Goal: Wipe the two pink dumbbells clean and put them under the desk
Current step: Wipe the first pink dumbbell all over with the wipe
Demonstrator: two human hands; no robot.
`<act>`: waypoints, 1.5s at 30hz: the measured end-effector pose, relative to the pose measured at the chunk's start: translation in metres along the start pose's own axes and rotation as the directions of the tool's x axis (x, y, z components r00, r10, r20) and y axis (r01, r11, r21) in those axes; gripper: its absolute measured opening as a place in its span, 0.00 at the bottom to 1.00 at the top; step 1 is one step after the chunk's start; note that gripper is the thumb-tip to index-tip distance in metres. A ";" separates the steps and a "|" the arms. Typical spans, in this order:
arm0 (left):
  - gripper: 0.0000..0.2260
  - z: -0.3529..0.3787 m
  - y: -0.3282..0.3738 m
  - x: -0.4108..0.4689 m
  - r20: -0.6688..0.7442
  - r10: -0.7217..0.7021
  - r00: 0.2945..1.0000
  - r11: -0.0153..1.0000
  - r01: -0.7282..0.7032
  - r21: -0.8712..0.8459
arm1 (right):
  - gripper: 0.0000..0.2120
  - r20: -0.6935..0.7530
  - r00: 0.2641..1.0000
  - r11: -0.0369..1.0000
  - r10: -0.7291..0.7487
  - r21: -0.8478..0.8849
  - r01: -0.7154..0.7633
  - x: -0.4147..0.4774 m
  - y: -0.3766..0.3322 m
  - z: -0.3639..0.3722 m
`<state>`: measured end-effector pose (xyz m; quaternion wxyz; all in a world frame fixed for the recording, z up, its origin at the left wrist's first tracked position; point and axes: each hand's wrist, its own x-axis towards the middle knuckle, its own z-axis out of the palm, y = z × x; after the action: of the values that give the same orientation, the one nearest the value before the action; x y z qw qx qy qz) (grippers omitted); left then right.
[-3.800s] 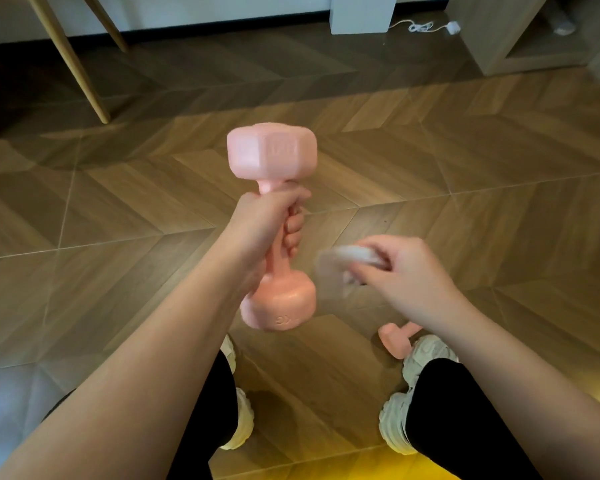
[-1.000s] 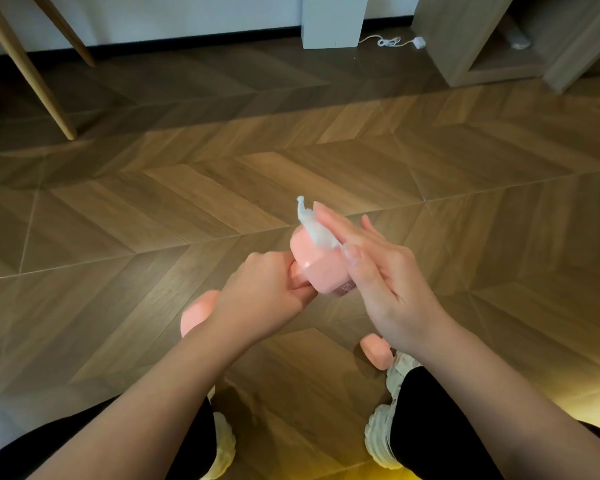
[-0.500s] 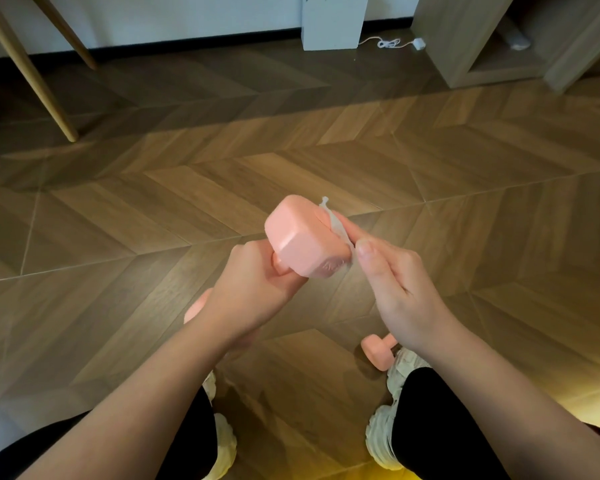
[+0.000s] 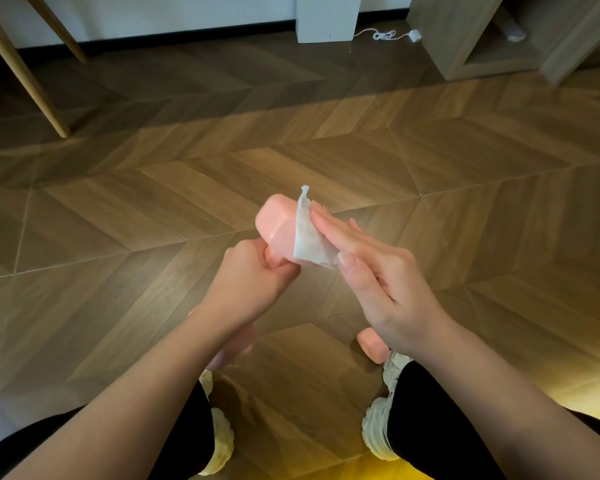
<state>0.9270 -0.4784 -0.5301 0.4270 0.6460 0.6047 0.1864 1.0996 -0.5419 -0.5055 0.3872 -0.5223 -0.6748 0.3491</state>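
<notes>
1. First pink dumbbell [image 4: 277, 221]: held in the air at centre, above the floor, its far head tilted up and away. Its near head shows only as a blur below the wrist.
2. Left hand [image 4: 253, 282]: fingers curled tight round the dumbbell's handle, just below the far head.
3. Right hand [image 4: 378, 282]: fingers straight and close together, pressing a white wipe [image 4: 309, 240] flat against the right face of the far head (one corner of the wipe sticks up past it).
4. Second pink dumbbell [image 4: 371, 346]: on the wooden floor [image 4: 153, 202], near right, just beside the right white shoe [image 4: 378, 431] and partly hidden by the right wrist.
5. Far left: slanted wooden legs [image 4: 25, 74].
6. Far centre: white box [image 4: 328, 17], with a white cable [image 4: 383, 34] to its right.
7. Far right: wooden cabinet [image 4: 440, 32].
</notes>
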 end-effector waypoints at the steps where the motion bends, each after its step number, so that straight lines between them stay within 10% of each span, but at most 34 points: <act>1: 0.17 0.000 -0.001 0.001 -0.020 -0.017 1.000 0.999 0.016 -0.052 | 0.23 -0.004 1.000 1.000 0.013 -0.004 -0.014 0.000 0.001 0.000; 8: 0.19 -0.002 -0.002 -0.009 0.045 0.157 0.987 0.987 -0.158 0.014 | 0.27 -0.019 0.988 0.983 0.151 0.108 -0.148 0.006 0.006 -0.002; 30: 0.18 0.005 0.002 -0.009 0.151 0.054 0.987 0.975 -0.084 0.205 | 0.21 -0.037 0.999 0.993 0.023 0.113 -0.019 0.002 0.004 0.004; 37: 0.15 0.004 0.002 -0.002 0.053 -0.026 0.998 0.999 0.028 -0.023 | 0.23 -0.085 0.996 0.997 0.030 0.079 -0.023 -0.004 0.012 0.001; 45: 0.19 -0.007 0.010 -0.014 0.132 0.178 0.975 0.962 -0.201 0.187 | 0.26 -0.067 0.976 0.939 0.207 0.293 -0.179 0.002 0.016 0.004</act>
<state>0.9256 -0.4887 -0.5145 0.3742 0.7501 0.5301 0.1278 1.1030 -0.5371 -0.5205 0.4547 -0.5410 -0.5433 0.4532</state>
